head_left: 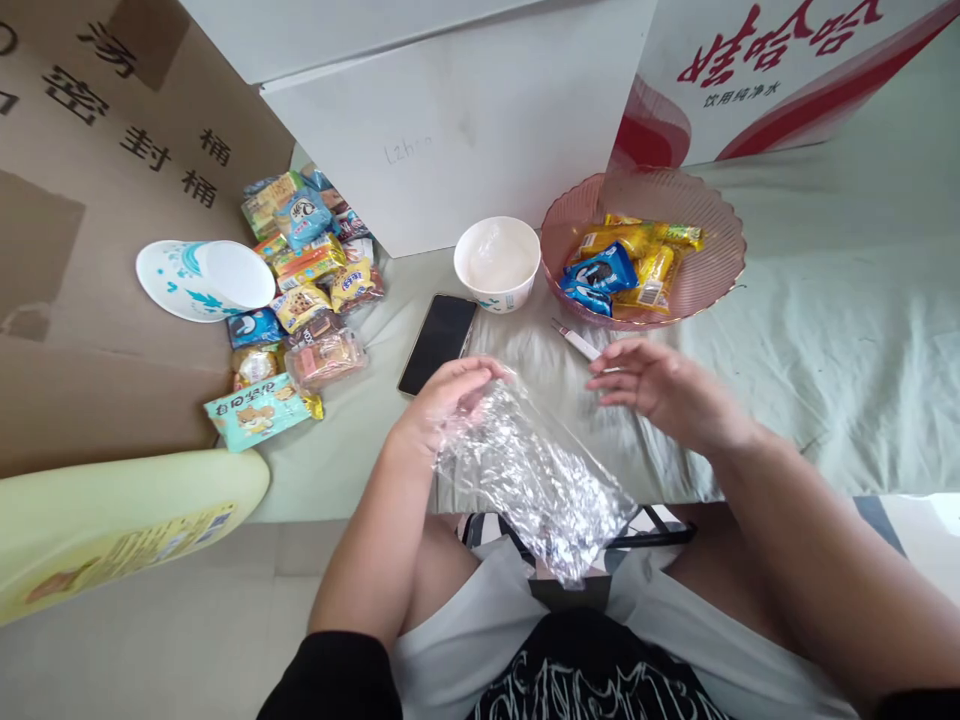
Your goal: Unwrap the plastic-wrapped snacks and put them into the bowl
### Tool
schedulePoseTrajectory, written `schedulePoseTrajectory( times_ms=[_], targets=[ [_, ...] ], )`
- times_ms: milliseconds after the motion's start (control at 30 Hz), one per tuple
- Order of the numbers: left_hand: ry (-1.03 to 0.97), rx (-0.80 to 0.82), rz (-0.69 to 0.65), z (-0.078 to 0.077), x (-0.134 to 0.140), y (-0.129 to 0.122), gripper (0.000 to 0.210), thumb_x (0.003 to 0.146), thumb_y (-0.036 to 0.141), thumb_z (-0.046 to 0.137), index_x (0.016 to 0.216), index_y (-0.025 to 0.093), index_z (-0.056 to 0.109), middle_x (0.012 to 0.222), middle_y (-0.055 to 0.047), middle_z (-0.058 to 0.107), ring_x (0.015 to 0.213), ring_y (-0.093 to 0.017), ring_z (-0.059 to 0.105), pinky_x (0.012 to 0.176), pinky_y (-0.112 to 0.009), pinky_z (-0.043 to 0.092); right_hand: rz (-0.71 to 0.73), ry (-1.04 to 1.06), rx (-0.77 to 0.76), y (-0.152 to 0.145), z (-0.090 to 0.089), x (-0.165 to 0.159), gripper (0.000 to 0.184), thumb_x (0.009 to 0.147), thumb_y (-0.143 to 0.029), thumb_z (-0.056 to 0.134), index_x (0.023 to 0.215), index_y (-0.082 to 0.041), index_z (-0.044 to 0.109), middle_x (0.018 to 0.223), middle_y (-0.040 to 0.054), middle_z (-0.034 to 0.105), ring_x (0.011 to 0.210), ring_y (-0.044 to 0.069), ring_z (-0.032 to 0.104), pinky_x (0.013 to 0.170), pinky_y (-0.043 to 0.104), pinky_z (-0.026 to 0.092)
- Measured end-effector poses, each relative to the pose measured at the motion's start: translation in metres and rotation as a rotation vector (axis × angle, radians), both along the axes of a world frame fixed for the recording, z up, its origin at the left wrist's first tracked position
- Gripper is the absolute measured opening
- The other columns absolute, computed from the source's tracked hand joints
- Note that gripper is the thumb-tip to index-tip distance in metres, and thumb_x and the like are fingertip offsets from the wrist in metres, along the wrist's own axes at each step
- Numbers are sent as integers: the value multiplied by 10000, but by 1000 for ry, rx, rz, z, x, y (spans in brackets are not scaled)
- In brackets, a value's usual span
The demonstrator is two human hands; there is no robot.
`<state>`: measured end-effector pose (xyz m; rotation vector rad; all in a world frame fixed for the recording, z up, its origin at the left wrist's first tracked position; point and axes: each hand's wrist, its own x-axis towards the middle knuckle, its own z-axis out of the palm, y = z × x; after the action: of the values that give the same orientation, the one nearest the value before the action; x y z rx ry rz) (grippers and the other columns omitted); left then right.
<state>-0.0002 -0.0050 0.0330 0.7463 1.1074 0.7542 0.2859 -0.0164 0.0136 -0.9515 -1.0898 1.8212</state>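
Observation:
My left hand (456,395) is closed around the upper edge of a crinkled clear plastic bag (540,475), which hangs over the table's front edge above my lap. To the right, my right hand (664,390) is open with its fingers apart, slightly blurred. Its fingertips are beside a slim white stick-like object (577,342) with a reddish end; whether they touch it I cannot tell. A black phone (437,343) lies just beyond my left hand. Behind it stands an empty white bowl (497,258).
A pink ribbed bowl (716,245) holds yellow and blue snack packets. At left, several wrapped snacks (300,290) are heaped by a cardboard box (112,300), with a white bowl (206,280) tipped sideways. White boxes (465,130) stand behind; a pale yellow container (135,520) is front left.

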Motion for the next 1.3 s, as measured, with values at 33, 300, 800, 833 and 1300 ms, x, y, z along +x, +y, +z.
schedulePoseTrajectory(
  times_ms=[33,300,800,833,1300],
  targets=[
    [1,-27,-75,-1,4,-1,247,715,375,813,803,164,719,891,-47,762,400,-24,454,332,-187,246,118,12,-39,-3,-1,-6,621,774,-692,750,1197,-259,612,1191,114,718,995,252,745,789,396,643],
    [-174,34,-46,-6,6,-5,546,674,645,796,1032,247,687,1064,-101,775,599,-154,667,421,-232,410,478,-188,12,-19,4,-37,323,877,-442,724,751,-206,543,584,-77,462,505,64,405,459,208,341],
    [19,41,-177,-20,28,-14,377,802,489,763,1019,188,697,649,-4,712,479,-144,643,476,-251,482,-65,-294,25,-16,-1,-39,314,891,-498,648,936,-232,488,500,-90,564,432,98,534,464,235,416],
    [32,48,-174,-20,25,-13,382,811,496,746,1034,191,688,599,13,685,440,-139,617,442,-242,459,-80,-302,28,-16,0,-38,313,892,-493,649,969,-230,496,499,-91,565,432,103,545,465,236,421],
    [198,232,-253,-16,33,-19,1287,520,603,943,1572,201,321,1501,-232,462,1345,-424,513,860,-404,574,-129,-539,156,-23,-2,-46,194,880,-392,592,978,-234,535,500,-79,586,449,120,547,492,258,380]
  ],
)
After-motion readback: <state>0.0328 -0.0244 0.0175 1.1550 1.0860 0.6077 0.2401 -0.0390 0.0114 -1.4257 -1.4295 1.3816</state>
